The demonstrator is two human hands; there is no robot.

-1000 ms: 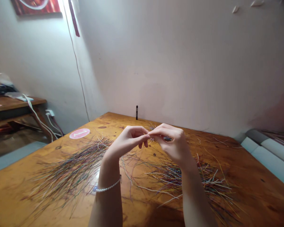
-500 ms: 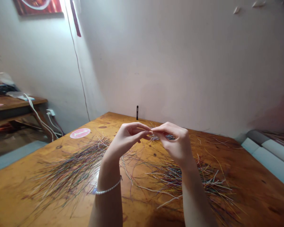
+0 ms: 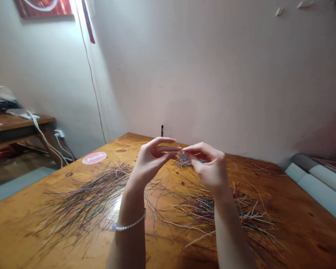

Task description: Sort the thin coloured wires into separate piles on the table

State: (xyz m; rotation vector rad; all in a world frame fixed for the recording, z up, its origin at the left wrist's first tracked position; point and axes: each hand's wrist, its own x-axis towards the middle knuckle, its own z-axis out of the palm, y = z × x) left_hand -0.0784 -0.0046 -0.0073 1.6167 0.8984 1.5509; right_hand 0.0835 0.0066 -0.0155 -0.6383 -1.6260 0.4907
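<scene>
My left hand (image 3: 151, 160) and my right hand (image 3: 210, 166) are raised above a wooden table (image 3: 296, 213), their fingertips almost meeting. The fingers of my left hand are slightly spread, and those of my right hand are curled. Any fine wire between them is too thin to make out. Just beyond and below my fingertips lies a small bundle of thin multicoloured wires (image 3: 183, 160). A wide spread of wires (image 3: 84, 203) lies below my left forearm, and a second pile (image 3: 210, 211) lies beside my right forearm. A beaded bracelet (image 3: 130, 225) circles my left wrist.
A round pink sticker (image 3: 94, 158) is on the table's far left, and a small black upright cylinder (image 3: 162, 130) stands at the far edge. A low wooden table (image 3: 16, 123) with white cables (image 3: 46, 140) is at left, and white cushions (image 3: 316, 183) are at right.
Both hands have risen slightly and drawn a little apart from the wires. The fingers of my left hand have spread, and more of the small bundle now shows.
</scene>
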